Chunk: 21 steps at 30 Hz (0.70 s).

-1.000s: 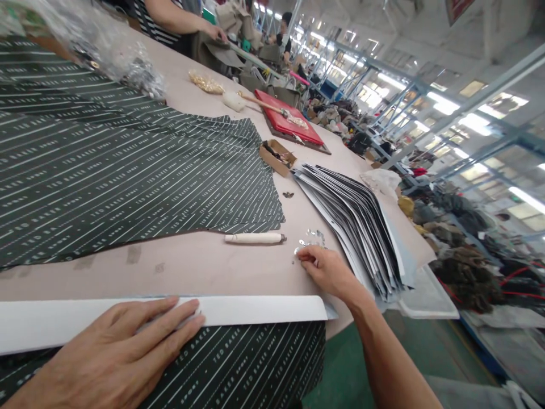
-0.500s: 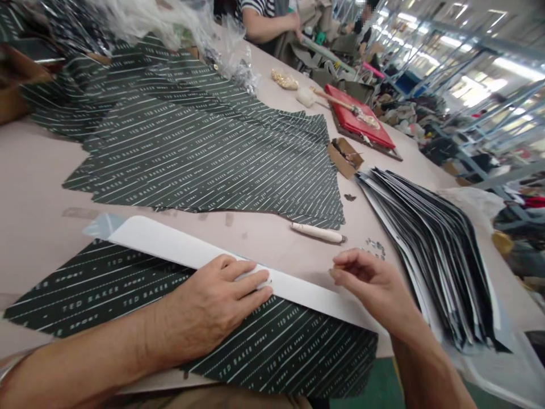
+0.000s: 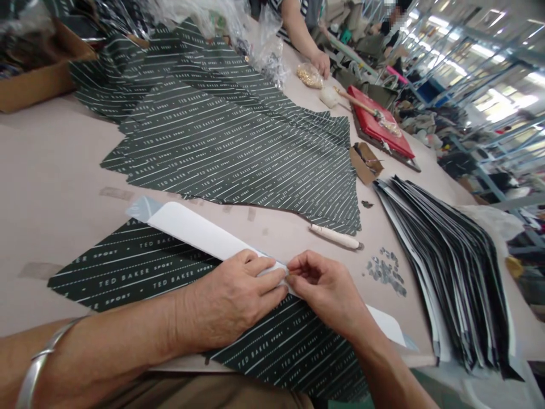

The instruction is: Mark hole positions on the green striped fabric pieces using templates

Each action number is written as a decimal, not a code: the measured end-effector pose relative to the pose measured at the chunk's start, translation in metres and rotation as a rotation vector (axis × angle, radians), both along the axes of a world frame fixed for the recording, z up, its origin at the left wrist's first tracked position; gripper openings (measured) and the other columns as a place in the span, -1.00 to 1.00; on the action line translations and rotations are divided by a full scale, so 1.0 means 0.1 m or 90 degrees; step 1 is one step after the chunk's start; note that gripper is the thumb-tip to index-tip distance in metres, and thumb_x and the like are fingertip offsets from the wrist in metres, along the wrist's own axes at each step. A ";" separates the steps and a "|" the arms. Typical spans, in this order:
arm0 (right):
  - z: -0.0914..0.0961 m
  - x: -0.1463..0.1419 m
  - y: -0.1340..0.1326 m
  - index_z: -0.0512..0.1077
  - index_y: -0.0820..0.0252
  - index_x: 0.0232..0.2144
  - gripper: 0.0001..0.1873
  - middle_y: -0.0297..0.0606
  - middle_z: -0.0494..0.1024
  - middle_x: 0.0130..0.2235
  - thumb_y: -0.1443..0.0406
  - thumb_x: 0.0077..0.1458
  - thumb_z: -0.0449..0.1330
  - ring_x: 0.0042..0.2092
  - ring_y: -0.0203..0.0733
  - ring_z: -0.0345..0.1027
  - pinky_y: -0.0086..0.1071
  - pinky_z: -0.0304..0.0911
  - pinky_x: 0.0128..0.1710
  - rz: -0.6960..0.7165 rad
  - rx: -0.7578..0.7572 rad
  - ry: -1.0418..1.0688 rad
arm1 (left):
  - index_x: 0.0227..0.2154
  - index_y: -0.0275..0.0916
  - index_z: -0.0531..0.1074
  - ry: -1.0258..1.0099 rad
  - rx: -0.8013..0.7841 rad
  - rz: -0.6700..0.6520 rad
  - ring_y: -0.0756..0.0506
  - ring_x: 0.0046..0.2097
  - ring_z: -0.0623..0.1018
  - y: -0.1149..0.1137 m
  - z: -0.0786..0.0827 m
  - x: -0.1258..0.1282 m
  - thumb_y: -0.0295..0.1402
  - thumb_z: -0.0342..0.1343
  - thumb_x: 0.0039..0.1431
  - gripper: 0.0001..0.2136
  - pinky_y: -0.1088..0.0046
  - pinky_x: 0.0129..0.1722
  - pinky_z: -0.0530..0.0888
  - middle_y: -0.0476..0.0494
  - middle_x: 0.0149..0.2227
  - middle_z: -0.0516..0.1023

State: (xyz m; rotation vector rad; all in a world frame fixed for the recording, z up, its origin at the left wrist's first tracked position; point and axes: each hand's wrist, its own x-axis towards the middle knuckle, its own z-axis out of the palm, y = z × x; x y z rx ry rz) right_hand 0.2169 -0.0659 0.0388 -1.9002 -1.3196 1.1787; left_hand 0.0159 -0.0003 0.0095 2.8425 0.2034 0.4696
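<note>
I see the left hand on a white strip over dark striped cloth; the right hand touches the strip too.

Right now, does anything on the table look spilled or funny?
Maybe the little shiny pieces: they're scattered loose on the table, between the pale tool and the stack of dark and white strips, with nothing holding them. That looks a bit spilled, though perhaps it's on purpose. Nothing looks broken.
</note>
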 end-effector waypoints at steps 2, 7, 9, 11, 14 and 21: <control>0.02 -0.03 0.02 0.51 0.18 -0.40 -0.92 -0.39 0.56 -0.47 0.39 -0.01 0.21 -0.43 -0.32 0.39 -0.47 0.27 -0.43 0.005 -0.006 -0.043 | 0.02 -0.29 0.42 0.000 0.006 -0.002 -0.19 -0.05 0.47 0.00 -0.02 0.00 -0.43 -0.05 0.38 -0.75 0.22 -0.10 0.40 -0.21 -0.06 0.52; 0.09 -0.06 0.01 0.52 0.17 -0.42 -0.85 -0.40 0.58 -0.49 0.45 0.05 0.17 -0.44 -0.31 0.43 -0.47 0.27 -0.43 0.063 -0.018 -0.122 | 0.10 -0.35 0.38 -0.001 0.021 -0.003 -0.21 0.00 0.45 -0.02 -0.06 -0.01 -0.42 -0.13 0.41 -0.69 0.18 -0.11 0.40 -0.17 0.00 0.52; 0.11 -0.01 -0.01 0.53 0.15 -0.38 -0.86 -0.38 0.60 -0.46 0.41 0.12 0.18 -0.42 -0.28 0.46 -0.44 0.32 -0.40 0.093 -0.001 -0.131 | 0.11 -0.35 0.37 -0.001 0.020 0.002 -0.22 0.01 0.45 -0.03 -0.08 -0.01 -0.42 -0.13 0.42 -0.68 0.17 -0.11 0.40 -0.16 0.04 0.51; 0.09 0.12 0.01 0.55 0.14 -0.30 -0.87 -0.31 0.64 -0.35 0.35 0.18 0.18 -0.34 -0.22 0.50 -0.36 0.39 -0.31 0.092 0.089 -0.205 | 0.13 -0.35 0.37 0.001 0.020 0.004 -0.21 0.01 0.45 -0.03 -0.08 -0.02 -0.41 -0.13 0.42 -0.68 0.17 -0.12 0.39 -0.15 0.06 0.51; -0.02 0.40 0.10 0.53 0.20 -0.07 -0.74 -0.03 0.58 0.01 0.27 0.22 0.18 0.02 0.04 0.46 -0.04 0.37 0.07 0.092 0.274 -0.438 | 0.13 -0.33 0.36 0.007 0.023 0.001 -0.19 0.00 0.45 -0.02 -0.08 -0.02 -0.41 -0.10 0.41 -0.68 0.19 -0.12 0.39 -0.11 0.09 0.51; -0.40 0.80 0.29 0.50 0.17 -0.16 -0.82 -0.05 0.58 -0.07 0.25 0.27 0.14 0.05 0.07 0.40 0.09 0.27 0.12 0.084 0.350 -0.454 | 0.12 -0.30 0.37 0.014 0.025 -0.004 -0.19 0.00 0.46 0.00 -0.05 -0.01 -0.42 -0.06 0.40 -0.70 0.20 -0.12 0.36 -0.10 0.07 0.53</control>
